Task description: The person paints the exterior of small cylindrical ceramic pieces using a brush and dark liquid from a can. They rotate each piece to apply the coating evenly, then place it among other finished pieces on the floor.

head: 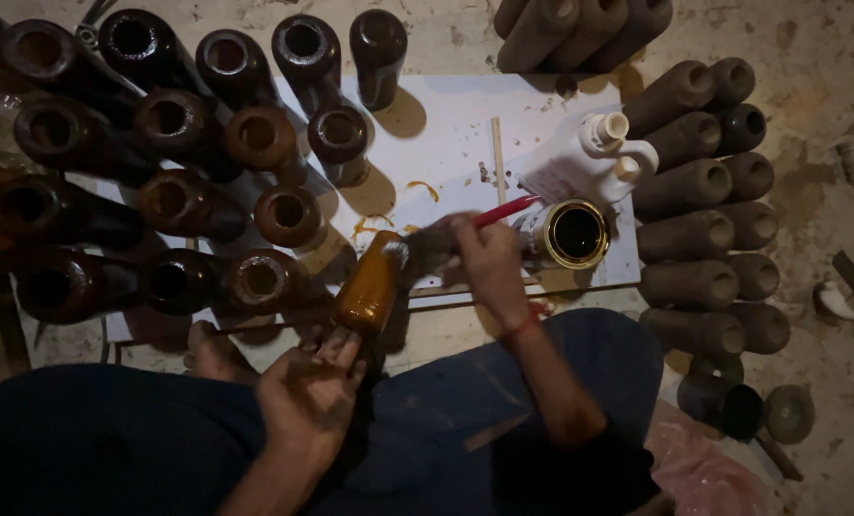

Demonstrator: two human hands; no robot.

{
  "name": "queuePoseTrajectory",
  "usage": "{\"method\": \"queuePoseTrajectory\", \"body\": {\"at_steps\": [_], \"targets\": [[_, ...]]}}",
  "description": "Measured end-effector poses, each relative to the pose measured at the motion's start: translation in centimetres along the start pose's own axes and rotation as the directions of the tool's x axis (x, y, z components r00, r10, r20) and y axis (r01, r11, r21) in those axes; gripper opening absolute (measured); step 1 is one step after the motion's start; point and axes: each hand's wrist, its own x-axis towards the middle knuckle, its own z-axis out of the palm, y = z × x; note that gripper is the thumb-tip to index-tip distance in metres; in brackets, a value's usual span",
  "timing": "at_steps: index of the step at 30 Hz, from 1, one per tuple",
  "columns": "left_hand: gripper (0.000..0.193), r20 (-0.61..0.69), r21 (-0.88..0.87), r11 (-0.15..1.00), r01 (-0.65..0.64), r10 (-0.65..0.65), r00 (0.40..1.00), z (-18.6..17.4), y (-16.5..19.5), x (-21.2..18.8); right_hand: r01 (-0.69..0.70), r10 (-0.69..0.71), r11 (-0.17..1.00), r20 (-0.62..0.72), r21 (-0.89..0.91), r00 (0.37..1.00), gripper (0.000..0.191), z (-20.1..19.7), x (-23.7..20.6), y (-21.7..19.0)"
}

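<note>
The white sheet (446,143) on the floor serves as the landmark. Left of it and overlapping its edge stands the largest group, glossy dark-brown coated cylinders (169,124) with open tops, which appear finished. Right of the sheet lie stacked dull grey uncoated cylinders (704,191), apparently still waiting, and roughly as many as the coated ones, so the work looks about half done. On the sheet's right part sit a white plastic jug (589,158) and an open tin (577,232) of dark liquid. At the sheet's near edge, the left hand (310,394) grips an amber, wet-looking cylinder (370,284) from below, while the right hand (484,253) is closed around a red-handled brush (446,239) touching its top.
</note>
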Motion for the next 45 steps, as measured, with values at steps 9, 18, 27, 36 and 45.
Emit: {"method": "queuePoseTrajectory", "body": {"at_steps": [9,18,27,36,45], "targets": [[0.066,0.477,0.623,0.492,-0.608,0.378,0.794,-1.3,-2.5,0.2,0.223,-0.221,0.975,-0.179,-0.008,0.959,0.029,-1.5,-0.8,0.6],[0.057,0.827,0.559,-0.374,-0.74,0.186,0.531,4.4,-3.3,-2.8,0.454,-0.466,0.825,0.049,-0.338,0.883,0.024,-0.9,-4.3,-2.9],[0.056,0.903,0.344,-0.538,-0.77,-0.037,0.429,6.5,-3.7,-3.9,0.383,-0.45,0.811,-0.052,-0.442,0.892,0.025,-2.4,-2.5,-4.9],[0.047,0.912,0.175,-0.64,-0.748,-0.181,0.368,7.7,-4.2,-4.4,0.371,-0.353,0.856,0.119,-0.361,0.928,0.025,-3.3,-4.8,-6.9],[0.048,0.883,0.119,-0.675,-0.728,-0.263,0.388,8.7,-3.9,-4.7,0.314,-0.148,0.555,0.28,-0.77,0.948,0.038,0.8,0.3,-9.6]]}}
